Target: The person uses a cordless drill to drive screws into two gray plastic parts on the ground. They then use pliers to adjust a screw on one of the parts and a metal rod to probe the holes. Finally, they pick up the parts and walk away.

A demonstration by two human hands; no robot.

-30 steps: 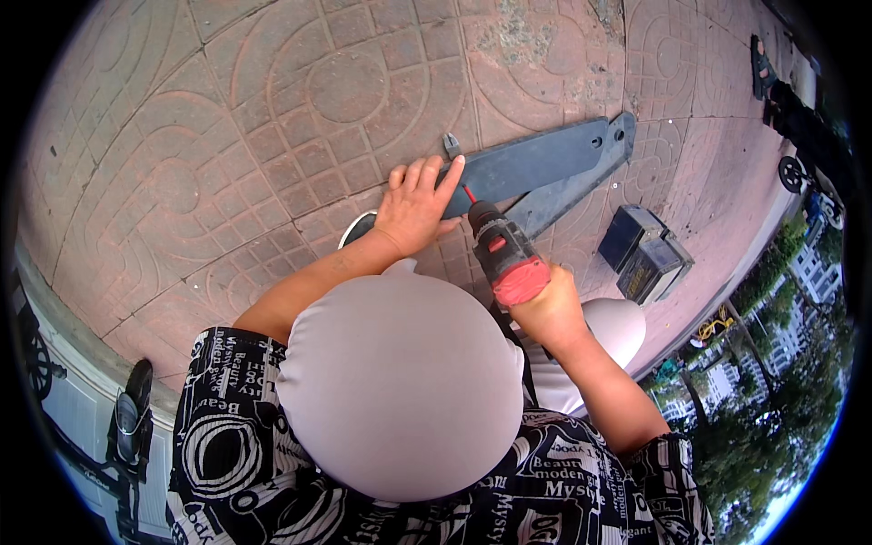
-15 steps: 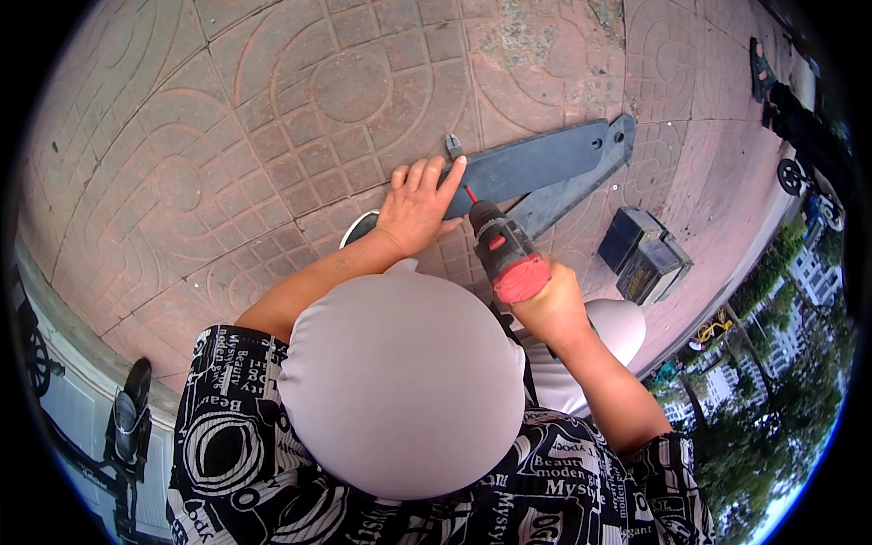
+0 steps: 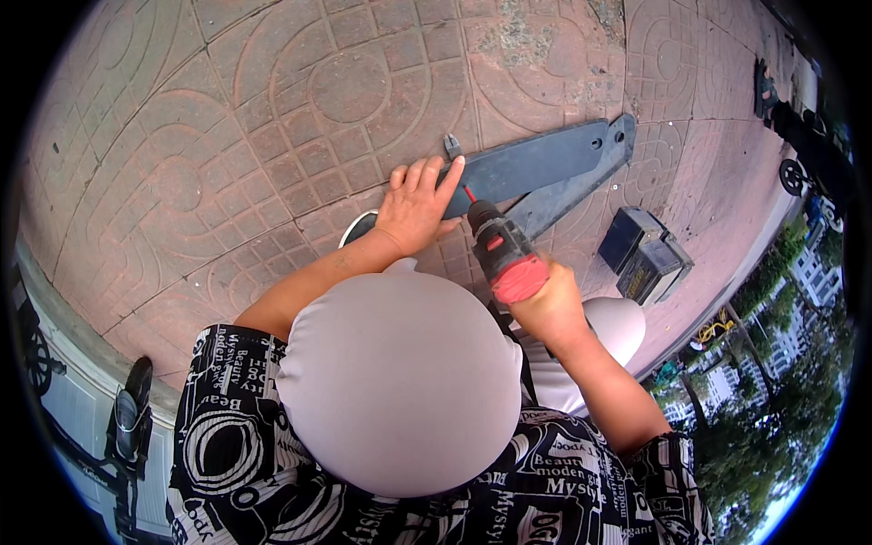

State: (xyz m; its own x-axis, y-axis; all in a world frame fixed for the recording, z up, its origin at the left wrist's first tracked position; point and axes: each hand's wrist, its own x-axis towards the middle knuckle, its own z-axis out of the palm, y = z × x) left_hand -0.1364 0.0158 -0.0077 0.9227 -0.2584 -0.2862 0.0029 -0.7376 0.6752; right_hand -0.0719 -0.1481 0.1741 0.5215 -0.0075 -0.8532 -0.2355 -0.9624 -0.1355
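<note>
Patterned paving bears an upper grey board, a cordless drill at its near edge.
A lower grey board angles from under it; two dark boxes stand off its right part; the left hand lies on its left end, fingers slightly apart; the right hand, nearer than the board, has fingers clamped on the drill; a red bit overlies it, contact unclear.

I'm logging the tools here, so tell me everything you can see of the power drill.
The power drill looks dark, worn and plastic, with a red end cap and red button. Its chuck carries a slim red bit slanting up-left toward the upper gray plank; contact is unclear. The right hand holds its rear, partly hiding it.
</note>
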